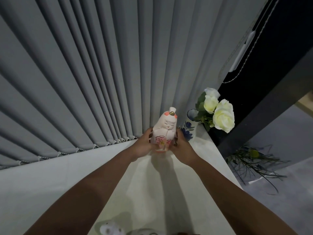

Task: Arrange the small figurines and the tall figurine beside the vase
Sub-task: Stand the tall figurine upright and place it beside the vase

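Observation:
The tall figurine (165, 129), a pale pink doll with a flower painted on its front, stands upright near the far edge of the white table (50, 180). My left hand (143, 145) grips its left side and my right hand (180, 146) grips its right side, both low on its body. Just right of it stands the blue-and-white vase (189, 128) with white roses (221, 116). A small white figurine (110, 228) lies at the bottom edge, blurred, with another pale shape (145, 232) beside it.
Grey vertical blinds (76, 73) hang close behind the table's far edge. A dark frame (264, 116) rises right of the vase. Past the table's right edge, leafy stems (254, 160) lie on the grey floor.

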A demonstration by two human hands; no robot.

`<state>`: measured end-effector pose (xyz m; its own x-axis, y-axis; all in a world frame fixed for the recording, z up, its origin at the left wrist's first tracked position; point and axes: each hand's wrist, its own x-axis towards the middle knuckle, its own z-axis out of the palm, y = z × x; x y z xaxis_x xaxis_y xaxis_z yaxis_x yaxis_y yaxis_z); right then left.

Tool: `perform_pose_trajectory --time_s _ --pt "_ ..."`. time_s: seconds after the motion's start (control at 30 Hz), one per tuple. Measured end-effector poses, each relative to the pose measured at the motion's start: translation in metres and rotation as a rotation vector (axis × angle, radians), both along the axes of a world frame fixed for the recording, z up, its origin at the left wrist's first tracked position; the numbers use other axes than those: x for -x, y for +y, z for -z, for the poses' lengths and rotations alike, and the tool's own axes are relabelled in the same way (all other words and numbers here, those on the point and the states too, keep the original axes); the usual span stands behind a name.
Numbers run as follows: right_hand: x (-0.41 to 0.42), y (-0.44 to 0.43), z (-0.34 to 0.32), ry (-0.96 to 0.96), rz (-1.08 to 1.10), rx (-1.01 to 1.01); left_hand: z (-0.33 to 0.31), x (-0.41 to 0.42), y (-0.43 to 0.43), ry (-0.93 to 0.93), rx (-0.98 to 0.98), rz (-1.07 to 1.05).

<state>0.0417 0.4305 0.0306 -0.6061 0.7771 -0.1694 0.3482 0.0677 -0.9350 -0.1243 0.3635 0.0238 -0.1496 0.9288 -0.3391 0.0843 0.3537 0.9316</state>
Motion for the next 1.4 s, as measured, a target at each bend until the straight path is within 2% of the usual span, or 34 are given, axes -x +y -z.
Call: perform_pose_trajectory --time_s 0.27,0.57,0.7,0.9,1.03,1.27,1.4 --pt "0.003 -0.004 0.003 -0.009 0.05 -0.015 -0.003 0.007 -0.001 0.033 0.005 0.102" --pt "0.002 -0.008 -0.002 -0.051 0.067 -0.045 -0.005 -0.004 -0.013 0.129 -0.03 0.072" --pt "-0.005 -0.013 -0.013 -0.197 0.06 -0.104 -0.016 -0.017 -0.021 0.264 -0.072 -0.009" --pt "-0.023 -0.043 -0.032 -0.198 0.002 -0.09 -0.016 -0.029 -0.049 0.435 -0.023 -0.126" --pt "-0.047 -0.066 -0.044 -0.268 -0.011 -0.15 -0.025 -0.048 -0.076 0.453 0.035 -0.176" --pt "-0.1 -0.108 -0.045 -0.421 -0.04 -0.177 -0.035 -0.09 -0.135 0.488 0.053 -0.068" --pt "-0.129 -0.134 -0.039 -0.437 -0.055 -0.168 -0.038 -0.112 -0.165 0.497 0.058 0.071"
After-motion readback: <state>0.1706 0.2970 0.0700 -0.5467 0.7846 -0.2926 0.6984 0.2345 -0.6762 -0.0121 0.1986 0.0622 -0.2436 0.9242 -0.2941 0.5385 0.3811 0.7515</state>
